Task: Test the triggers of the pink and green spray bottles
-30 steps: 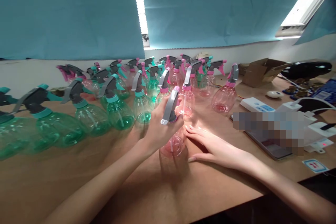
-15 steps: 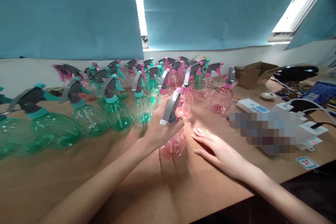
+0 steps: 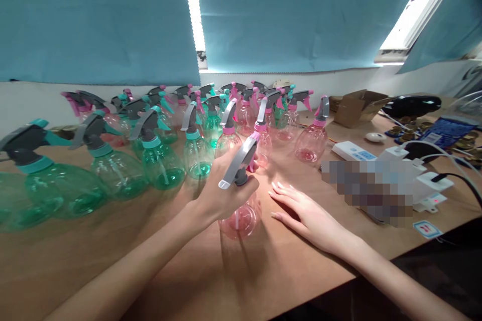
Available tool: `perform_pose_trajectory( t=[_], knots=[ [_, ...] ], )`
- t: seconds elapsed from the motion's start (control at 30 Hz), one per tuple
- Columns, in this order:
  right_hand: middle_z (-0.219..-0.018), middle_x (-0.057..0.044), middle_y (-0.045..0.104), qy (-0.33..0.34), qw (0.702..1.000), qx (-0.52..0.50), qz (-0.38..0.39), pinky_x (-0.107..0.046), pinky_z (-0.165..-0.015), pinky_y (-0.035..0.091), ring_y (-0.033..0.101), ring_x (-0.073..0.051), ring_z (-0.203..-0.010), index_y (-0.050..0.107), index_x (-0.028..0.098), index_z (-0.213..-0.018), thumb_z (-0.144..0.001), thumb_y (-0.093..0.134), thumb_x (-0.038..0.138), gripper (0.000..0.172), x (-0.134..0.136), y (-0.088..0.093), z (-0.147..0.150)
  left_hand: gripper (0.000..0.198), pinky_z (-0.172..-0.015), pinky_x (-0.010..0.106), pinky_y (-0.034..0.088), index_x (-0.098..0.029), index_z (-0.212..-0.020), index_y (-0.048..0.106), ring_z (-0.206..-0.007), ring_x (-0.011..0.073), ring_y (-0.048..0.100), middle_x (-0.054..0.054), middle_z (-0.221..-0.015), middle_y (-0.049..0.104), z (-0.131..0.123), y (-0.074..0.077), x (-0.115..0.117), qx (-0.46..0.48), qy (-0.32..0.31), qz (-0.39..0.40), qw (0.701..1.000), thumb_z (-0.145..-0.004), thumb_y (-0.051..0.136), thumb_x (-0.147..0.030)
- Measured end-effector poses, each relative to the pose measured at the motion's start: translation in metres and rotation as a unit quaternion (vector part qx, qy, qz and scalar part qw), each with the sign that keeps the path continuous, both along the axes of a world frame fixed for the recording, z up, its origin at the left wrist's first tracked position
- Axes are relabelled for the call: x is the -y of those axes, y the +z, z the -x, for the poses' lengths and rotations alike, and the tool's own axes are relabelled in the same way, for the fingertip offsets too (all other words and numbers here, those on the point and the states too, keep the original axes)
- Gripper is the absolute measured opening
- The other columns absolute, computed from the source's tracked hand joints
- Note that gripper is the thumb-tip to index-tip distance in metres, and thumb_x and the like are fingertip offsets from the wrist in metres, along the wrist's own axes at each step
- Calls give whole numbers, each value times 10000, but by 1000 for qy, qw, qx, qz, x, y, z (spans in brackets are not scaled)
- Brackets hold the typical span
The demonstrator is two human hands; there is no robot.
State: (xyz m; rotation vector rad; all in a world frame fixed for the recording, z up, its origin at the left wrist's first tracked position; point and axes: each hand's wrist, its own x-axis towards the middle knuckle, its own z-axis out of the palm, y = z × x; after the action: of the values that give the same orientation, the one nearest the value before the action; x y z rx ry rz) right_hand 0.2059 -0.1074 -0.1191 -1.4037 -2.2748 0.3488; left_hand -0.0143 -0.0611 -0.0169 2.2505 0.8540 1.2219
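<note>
Left hand (image 3: 222,198) gripping pink bottle (image 3: 240,221), drawn nearer

Blue curtains (image 3: 94,20) hang on the white wall (image 3: 26,103) behind the far edge of the tabletop (image 3: 289,261). Toward its right end, near the far edge: one opened carton (image 3: 356,108), a glossy black object (image 3: 412,105) beside it. Blue packet (image 3: 448,128) farther right. White mouse (image 3: 375,137) before the carton. Power strip (image 3: 352,151) and white plugs (image 3: 433,185) nearer the front. Label (image 3: 427,229) just inside the near edge.
</note>
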Motion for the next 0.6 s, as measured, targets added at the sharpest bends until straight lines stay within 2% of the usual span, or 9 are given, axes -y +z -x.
perform_pose_trajectory(
  t=[0.17,0.3,0.37,0.5,0.6],
  knots=[
    [-1492,-158,473,3,1000,11,0,-537,-1152,344,415,-320,-1401,570,114,-1378,-991,458,498,557,0,0,0,126,-553,268,375,-198,-822,489,-538,100,435,-51,-661,488,-1,-9,-2,7,13,10,1000,-723,539,-136],
    [-1516,-166,439,3,1000,8,26,-551,-1159,323,372,-335,-1424,543,117,-1403,-963,485,560,627,1,1,0,270,-634,297,438,-197,-1037,538,-620,141,533,-51,-669,509,-4,-17,-3,21,22,34,999,-769,559,-166],
    [-1530,-167,422,5,999,-1,43,-553,-1166,306,342,-342,-1439,537,121,-1407,-936,516,592,666,0,3,-1,280,-641,301,436,-192,-1079,538,-636,146,544,-45,-683,519,-5,-18,-1,25,31,36,999,-800,564,-197],
    [-1538,-147,426,21,995,-59,73,-551,-1176,286,327,-352,-1445,531,175,-1411,-858,641,599,705,1,4,-2,193,-597,279,384,-190,-1007,531,-625,129,498,-33,-729,522,-7,-17,1,15,53,14,998,-830,589,-242],
    [-1508,-135,472,50,981,-152,108,-516,-1149,354,421,-331,-1394,460,219,-1455,-846,702,508,716,4,6,2,221,-594,274,374,-195,-1016,522,-640,129,495,-36,-740,511,-8,-16,1,13,58,15,998,-834,622,-272]
  ],
)
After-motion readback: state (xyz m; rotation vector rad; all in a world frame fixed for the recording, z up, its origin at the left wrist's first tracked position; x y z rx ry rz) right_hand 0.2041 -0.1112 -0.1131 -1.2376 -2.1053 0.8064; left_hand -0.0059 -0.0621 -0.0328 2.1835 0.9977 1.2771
